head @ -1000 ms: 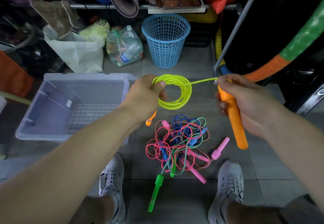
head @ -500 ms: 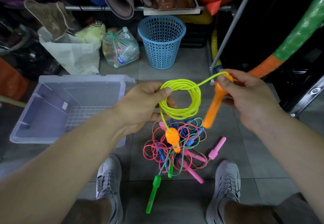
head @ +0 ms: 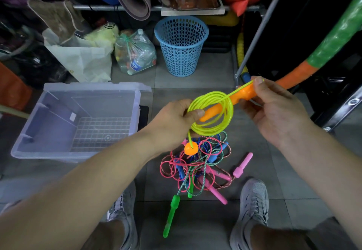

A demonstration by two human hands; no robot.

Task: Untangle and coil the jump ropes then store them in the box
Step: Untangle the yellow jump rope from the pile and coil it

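My left hand [head: 172, 120] pinches a coil of neon yellow jump rope [head: 212, 112] at chest height. My right hand [head: 274, 110] grips one orange handle [head: 231, 103] by its thick end, and the handle pokes through the middle of the coil. The rope's other orange handle [head: 190, 149] dangles below my left hand. Beneath them on the floor lies a tangled pile of jump ropes [head: 197, 165], pink, blue and green, with pink handles [head: 242, 165] and a green handle [head: 172, 213] sticking out. A translucent plastic box [head: 78, 120] sits open on the floor to the left.
A blue mesh bin [head: 181, 44] stands behind the pile, beside a plastic bag of bottles [head: 135, 54] and a white paper bag [head: 82, 59]. A metal rack pole [head: 256, 34] rises at right. My two grey shoes [head: 252, 204] flank the pile.
My right hand swung the orange handle from hanging downward to lying across, and pushed it through the coil. The other handle dropped to dangle under my left hand.
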